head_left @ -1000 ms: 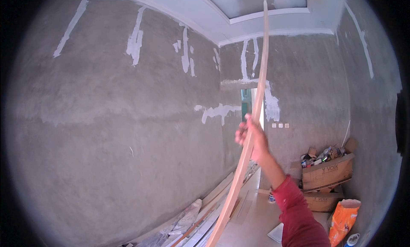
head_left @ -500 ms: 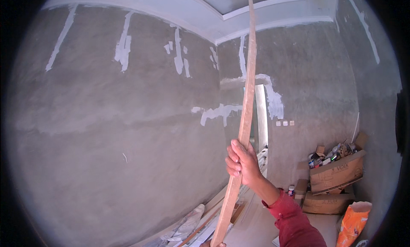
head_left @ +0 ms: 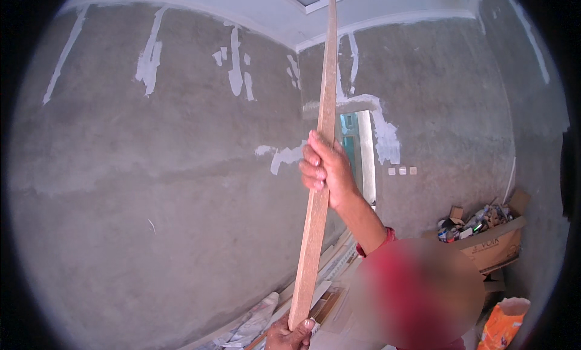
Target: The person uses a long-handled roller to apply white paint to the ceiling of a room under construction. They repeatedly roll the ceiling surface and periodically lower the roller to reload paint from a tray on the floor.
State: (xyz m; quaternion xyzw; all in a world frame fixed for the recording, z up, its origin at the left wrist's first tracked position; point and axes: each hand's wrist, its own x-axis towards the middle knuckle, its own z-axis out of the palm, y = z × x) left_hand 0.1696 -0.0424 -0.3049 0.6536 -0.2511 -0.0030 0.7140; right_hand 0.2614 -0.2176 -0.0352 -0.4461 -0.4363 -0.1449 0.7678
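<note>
A long, square-edged wooden pole [head_left: 315, 223] stands nearly upright before me, its top running out of view past the ceiling. My right hand [head_left: 327, 168] is wrapped round it at mid-height, thumb upward. Down at the bottom edge, my left hand [head_left: 289, 336] grips the pole's lower end, with the thumb against its side. A red sleeve covers my right forearm, partly lost in a blurred patch.
Grey plastered walls [head_left: 151, 168] with white filler streaks rise ahead. Beyond the pole is a narrow doorway [head_left: 351, 138], with three switch plates [head_left: 402, 171] beside it. Boards [head_left: 330, 271] lie along the left wall. At right are a filled cardboard box [head_left: 493, 241] and an orange bag [head_left: 505, 323].
My right hand and the pole have moved up and slightly left. The left hand has risen further into view at the pole's lower end. The view has shifted a little.
</note>
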